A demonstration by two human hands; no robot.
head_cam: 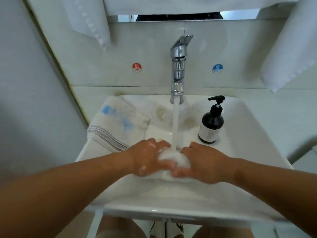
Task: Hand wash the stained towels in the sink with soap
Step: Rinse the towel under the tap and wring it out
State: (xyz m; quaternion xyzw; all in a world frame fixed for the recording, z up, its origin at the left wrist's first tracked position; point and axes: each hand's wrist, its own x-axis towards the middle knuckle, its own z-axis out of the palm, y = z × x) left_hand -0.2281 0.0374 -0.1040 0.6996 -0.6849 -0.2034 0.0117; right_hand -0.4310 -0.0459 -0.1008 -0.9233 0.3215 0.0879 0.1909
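Nearest, the left hand (148, 158) and right hand (205, 163) each curl fingers round a bunched white towel (173, 159) in the sink (253, 127). Tap water (176, 121) falls onto it between them.

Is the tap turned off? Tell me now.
No, water pours from the faucet onto the bunched towel.

Sink (248, 134): one. Faucet (178, 69): one. Pump bottle (211, 124): one.
Towels at the sink: three. Blue-stained towel (118, 121), brown-stained towel (161, 112), bunched towel (173, 160).
Hanging towels: two. Left hanging towel (89, 19), right hanging towel (289, 45).
Wall stickers: two. Red sticker (136, 67), blue sticker (217, 68).
Hands: two. Left hand (149, 157), right hand (202, 162).
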